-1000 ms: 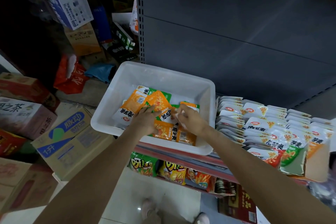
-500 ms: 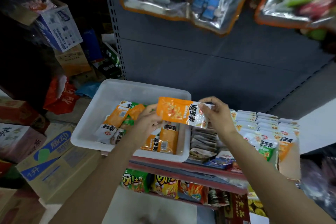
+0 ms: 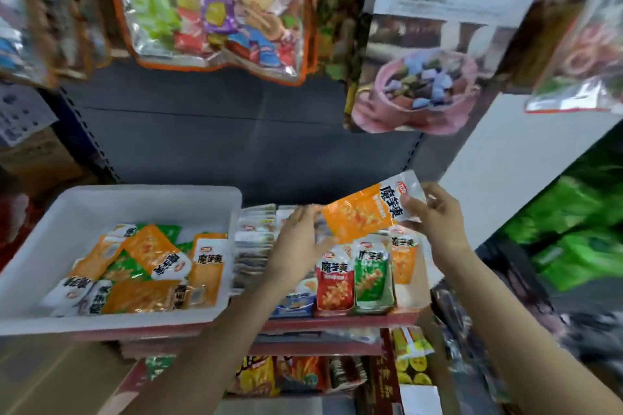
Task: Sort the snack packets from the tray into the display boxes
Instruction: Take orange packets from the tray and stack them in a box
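An orange snack packet (image 3: 365,212) is held tilted in the air above the display boxes (image 3: 371,274), its white end pinched by the right hand (image 3: 438,217). The left hand (image 3: 298,246), fingers straight and spread, touches the packet's lower edge from its 8 o'clock side. At 9 o'clock, on the same shelf (image 3: 337,320), stands the white tray (image 3: 141,199) with more orange and green packets (image 3: 148,266).
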